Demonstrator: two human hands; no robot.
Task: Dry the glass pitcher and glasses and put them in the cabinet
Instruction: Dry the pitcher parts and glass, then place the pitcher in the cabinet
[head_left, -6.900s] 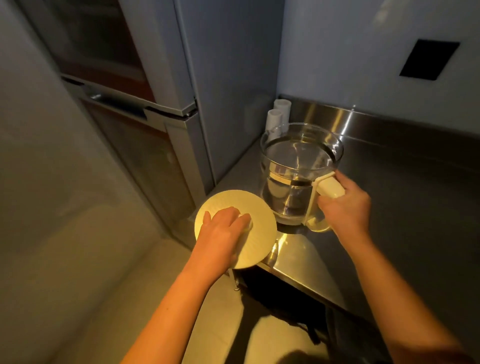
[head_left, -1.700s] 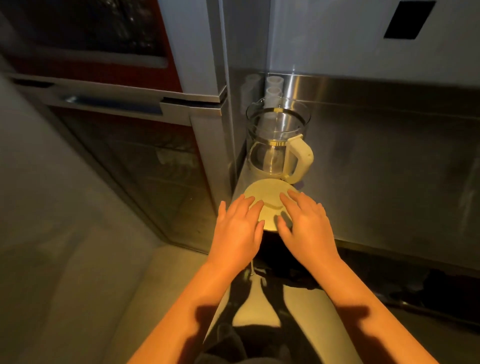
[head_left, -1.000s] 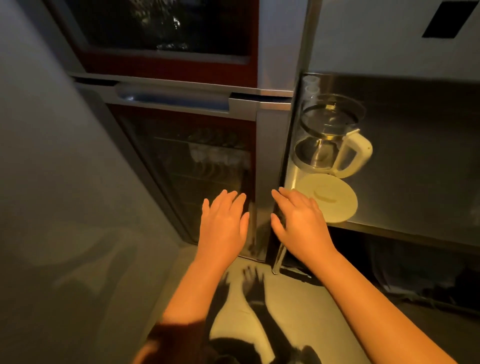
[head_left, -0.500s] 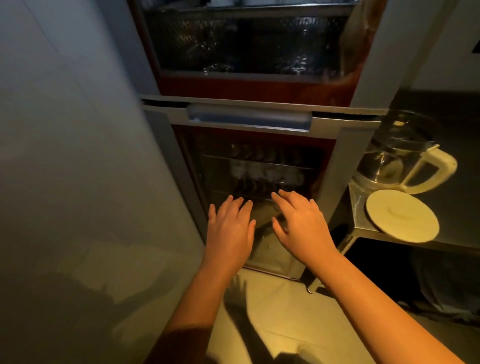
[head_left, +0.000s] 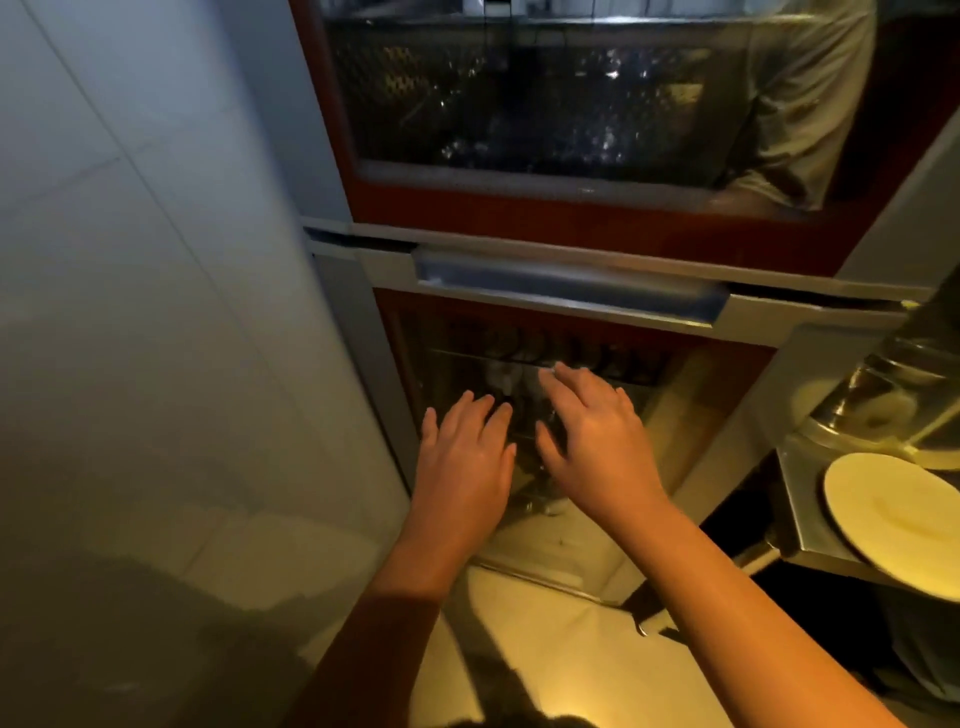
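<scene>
A tall cabinet with red-framed glass doors stands in front of me. Its lower door (head_left: 701, 395) is closed, with a long silver handle (head_left: 566, 291) along its top edge. My left hand (head_left: 465, 462) and my right hand (head_left: 597, 441) hover side by side before the lower glass, fingers straight, holding nothing. The glass pitcher (head_left: 893, 395) stands at the right edge of view on a steel counter (head_left: 800, 499), partly cut off. Its round cream lid (head_left: 898, 514) lies on the counter in front of it.
The upper door (head_left: 519, 104) shows dim glassware behind its pane and a reflection of a person. Racks with dishes show faintly behind the lower glass. A pale tiled wall (head_left: 156, 312) runs along the left. Tiled floor (head_left: 545, 649) lies below.
My view has swung left from the counter to the cabinet. Both hands left the lid and now hang before the lower door. The pitcher and lid have slid to the right edge of view.
</scene>
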